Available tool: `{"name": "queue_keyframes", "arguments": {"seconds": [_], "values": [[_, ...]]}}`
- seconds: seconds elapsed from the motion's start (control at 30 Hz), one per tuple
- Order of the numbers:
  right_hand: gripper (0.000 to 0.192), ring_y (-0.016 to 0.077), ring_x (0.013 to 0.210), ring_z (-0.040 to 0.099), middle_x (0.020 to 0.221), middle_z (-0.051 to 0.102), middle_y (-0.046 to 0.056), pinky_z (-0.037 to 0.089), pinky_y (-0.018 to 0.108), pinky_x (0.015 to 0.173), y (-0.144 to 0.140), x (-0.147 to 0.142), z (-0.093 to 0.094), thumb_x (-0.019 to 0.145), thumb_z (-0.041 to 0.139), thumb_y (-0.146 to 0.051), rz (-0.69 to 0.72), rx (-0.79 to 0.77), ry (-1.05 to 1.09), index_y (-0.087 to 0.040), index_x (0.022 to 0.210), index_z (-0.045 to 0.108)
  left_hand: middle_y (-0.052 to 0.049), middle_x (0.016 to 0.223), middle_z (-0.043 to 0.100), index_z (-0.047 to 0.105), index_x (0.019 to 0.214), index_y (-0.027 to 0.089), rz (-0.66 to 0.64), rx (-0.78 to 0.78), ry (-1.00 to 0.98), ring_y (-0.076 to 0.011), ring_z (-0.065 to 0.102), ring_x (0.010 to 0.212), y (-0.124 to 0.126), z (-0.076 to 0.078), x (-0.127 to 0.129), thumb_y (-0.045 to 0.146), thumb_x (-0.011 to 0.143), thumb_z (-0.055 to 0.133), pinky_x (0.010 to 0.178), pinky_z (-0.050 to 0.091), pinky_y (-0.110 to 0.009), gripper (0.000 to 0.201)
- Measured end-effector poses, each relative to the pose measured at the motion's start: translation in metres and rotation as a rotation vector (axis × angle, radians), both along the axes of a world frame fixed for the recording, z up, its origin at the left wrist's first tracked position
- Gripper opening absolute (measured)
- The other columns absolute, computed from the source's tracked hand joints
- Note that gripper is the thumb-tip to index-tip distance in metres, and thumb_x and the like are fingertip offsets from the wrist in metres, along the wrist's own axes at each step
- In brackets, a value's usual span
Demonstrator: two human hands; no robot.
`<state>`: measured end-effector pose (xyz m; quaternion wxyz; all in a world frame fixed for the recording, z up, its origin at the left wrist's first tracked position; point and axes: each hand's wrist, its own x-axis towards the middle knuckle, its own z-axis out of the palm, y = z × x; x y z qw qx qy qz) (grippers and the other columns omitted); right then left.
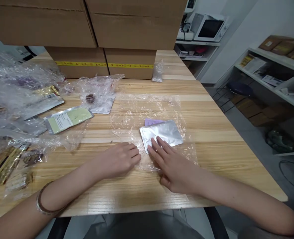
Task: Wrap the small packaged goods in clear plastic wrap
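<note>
In the middle of the table, a silver foil pouch lies on a spread-out sheet of clear plastic film. A purple packet peeks out from beneath the pouch's far edge. My right hand rests with outstretched fingers on the near left part of the pouch. At the film's near left edge is my left hand, its fingers curled and their tips hidden; whether they pinch the film does not show.
Crumpled plastic wrap and several packets cover the table's left side, among them a green-labelled packet. Cardboard boxes stand along the back, beside a small clear bag. The table's edge slants down on the right.
</note>
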<state>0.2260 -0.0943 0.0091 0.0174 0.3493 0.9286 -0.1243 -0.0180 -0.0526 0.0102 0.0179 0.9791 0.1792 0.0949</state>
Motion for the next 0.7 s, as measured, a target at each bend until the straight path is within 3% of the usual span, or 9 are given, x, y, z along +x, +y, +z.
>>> {"name": "queue_keyframes", "arguments": {"seconds": [0.13, 0.2, 0.27, 0.33, 0.43, 0.53, 0.6, 0.7], "values": [[0.077, 0.0374, 0.152, -0.001, 0.163, 0.010, 0.027, 0.028, 0.056, 0.119, 0.009, 0.003, -0.005, 0.082, 0.051, -0.012, 0.043, 0.008, 0.105, 0.003, 0.153, 0.026, -0.005, 0.082, 0.065, 0.061, 0.084, 0.018, -0.038, 0.010, 0.015, -0.0201, 0.057, 0.080, -0.004, 0.004, 0.000, 0.008, 0.090, 0.051, 0.079, 0.045, -0.034, 0.016], [0.075, 0.0325, 0.153, 0.009, 0.164, 0.018, 0.020, 0.031, 0.051, 0.119, 0.011, 0.014, 0.000, 0.080, 0.051, -0.008, 0.023, 0.019, 0.106, -0.006, 0.153, 0.034, -0.007, 0.086, 0.064, 0.062, 0.084, 0.017, -0.029, -0.056, 0.006, -0.0208, 0.056, 0.084, -0.001, 0.008, -0.001, 0.011, 0.091, 0.051, 0.078, 0.044, -0.034, 0.014], [0.067, 0.0315, 0.147, 0.032, 0.160, 0.033, 0.014, 0.037, 0.049, 0.116, 0.019, 0.034, 0.013, 0.080, 0.052, -0.006, -0.040, 0.002, 0.081, -0.016, 0.146, 0.048, -0.008, 0.098, 0.065, 0.064, 0.087, 0.018, -0.002, -0.189, -0.054, -0.0217, 0.057, 0.092, 0.004, 0.013, -0.005, 0.017, 0.094, 0.051, 0.082, 0.045, -0.035, 0.015], [0.053, 0.0299, 0.131, 0.055, 0.149, 0.052, 0.009, 0.048, 0.046, 0.106, 0.034, 0.057, 0.031, 0.084, 0.054, -0.012, -0.108, -0.089, 0.083, -0.024, 0.135, 0.061, -0.009, 0.113, 0.063, 0.066, 0.090, 0.018, 0.060, -0.356, -0.172, -0.0216, 0.058, 0.105, 0.011, 0.016, -0.009, 0.022, 0.097, 0.049, 0.091, 0.045, -0.035, 0.018], [0.031, 0.0243, 0.102, 0.070, 0.115, 0.074, 0.003, 0.055, 0.036, 0.087, 0.067, 0.083, 0.050, 0.089, 0.055, -0.026, -0.179, -0.382, 0.175, -0.027, 0.114, 0.073, -0.009, 0.127, 0.059, 0.067, 0.092, 0.019, 0.220, -0.549, -0.380, -0.0201, 0.057, 0.116, 0.018, 0.013, -0.010, 0.028, 0.100, 0.048, 0.098, 0.044, -0.033, 0.023], [0.029, 0.0210, 0.082, 0.069, 0.091, 0.075, 0.003, 0.053, 0.033, 0.073, 0.098, 0.092, 0.043, 0.089, 0.055, -0.044, -0.362, -0.531, 0.350, -0.022, 0.095, 0.074, -0.006, 0.102, 0.065, 0.066, 0.089, 0.018, 0.421, -0.597, -0.510, -0.0178, 0.061, 0.097, 0.022, 0.006, -0.004, 0.035, 0.101, 0.045, 0.085, 0.046, -0.030, 0.030], [0.034, 0.0198, 0.071, 0.066, 0.083, 0.073, 0.004, 0.050, 0.032, 0.063, 0.110, 0.090, 0.026, 0.086, 0.056, -0.051, -0.568, -0.426, 0.427, -0.021, 0.089, 0.071, -0.001, 0.076, 0.059, 0.060, 0.077, 0.018, 0.581, -0.561, -0.514, -0.0158, 0.057, 0.074, 0.025, 0.001, 0.001, 0.038, 0.101, 0.043, 0.070, 0.044, -0.029, 0.036], [0.032, 0.0231, 0.068, 0.064, 0.083, 0.071, 0.008, 0.047, 0.035, 0.060, 0.115, 0.083, 0.002, 0.084, 0.059, -0.051, -0.831, 0.046, 0.331, -0.020, 0.084, 0.068, 0.001, 0.063, 0.049, 0.048, 0.066, 0.019, 0.756, -0.423, -0.401, -0.0146, 0.047, 0.060, 0.031, -0.004, 0.004, 0.039, 0.100, 0.042, 0.060, 0.038, -0.030, 0.039]]}}
